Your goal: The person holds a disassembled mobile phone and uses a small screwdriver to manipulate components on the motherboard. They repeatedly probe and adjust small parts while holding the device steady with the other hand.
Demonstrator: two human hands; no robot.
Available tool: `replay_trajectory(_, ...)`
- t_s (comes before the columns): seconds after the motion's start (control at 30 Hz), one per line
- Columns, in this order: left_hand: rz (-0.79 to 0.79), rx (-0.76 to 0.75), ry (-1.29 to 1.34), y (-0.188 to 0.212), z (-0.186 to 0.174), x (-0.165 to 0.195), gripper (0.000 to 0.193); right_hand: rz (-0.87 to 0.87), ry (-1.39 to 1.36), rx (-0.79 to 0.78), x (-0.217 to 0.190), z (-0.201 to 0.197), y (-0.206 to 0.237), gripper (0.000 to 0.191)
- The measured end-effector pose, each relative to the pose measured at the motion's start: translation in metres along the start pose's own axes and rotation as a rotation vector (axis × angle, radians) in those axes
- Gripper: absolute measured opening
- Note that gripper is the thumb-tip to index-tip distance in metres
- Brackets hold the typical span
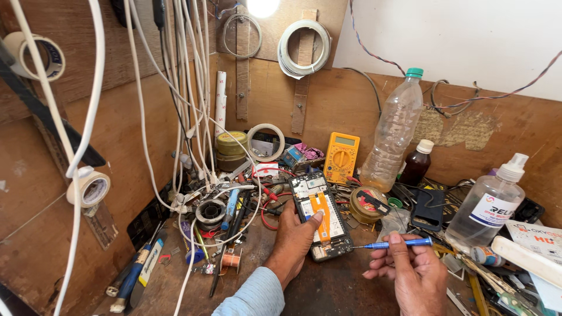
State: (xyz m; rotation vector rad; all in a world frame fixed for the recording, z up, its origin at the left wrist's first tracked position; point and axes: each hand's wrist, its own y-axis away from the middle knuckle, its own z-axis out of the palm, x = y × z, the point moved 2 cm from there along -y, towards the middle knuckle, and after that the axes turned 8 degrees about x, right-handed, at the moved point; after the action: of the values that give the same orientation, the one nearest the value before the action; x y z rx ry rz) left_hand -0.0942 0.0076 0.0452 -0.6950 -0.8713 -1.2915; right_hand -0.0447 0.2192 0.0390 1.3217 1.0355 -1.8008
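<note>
From the head view, an opened phone point(321, 213) lay on the bench with its back off, the left hand point(295, 237) curled round its left edge, thumb pressed on the orange strip. Just right of the phone, the right hand point(413, 270) pinched a blue screwdriver point(398, 243), its tip at the phone's lower right edge. Bare bench showed only below the phone; a multimeter point(342, 157) and bottle point(393, 134) crowded behind it.
</note>
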Motion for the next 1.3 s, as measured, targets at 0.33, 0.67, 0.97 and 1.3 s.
replay_trajectory(0.33,-0.037,-0.012,0.009,0.002,0.002,0.0,0.044,0.129,0.019,0.083,-0.009,0.001,0.005,0.031)
replay_trajectory(0.67,-0.081,-0.014,0.024,0.004,-0.001,0.004,0.044,0.251,-0.077,0.046,-0.004,0.001,0.002,0.033)
replay_trajectory(0.97,-0.035,-0.02,0.046,0.001,-0.003,-0.001,0.044,-0.127,-0.011,0.007,-0.015,0.001,0.014,0.027)
replay_trajectory(1.3,0.018,-0.016,0.054,-0.001,-0.003,-0.004,0.042,-0.284,0.253,-0.039,-0.024,0.013,0.028,0.022)
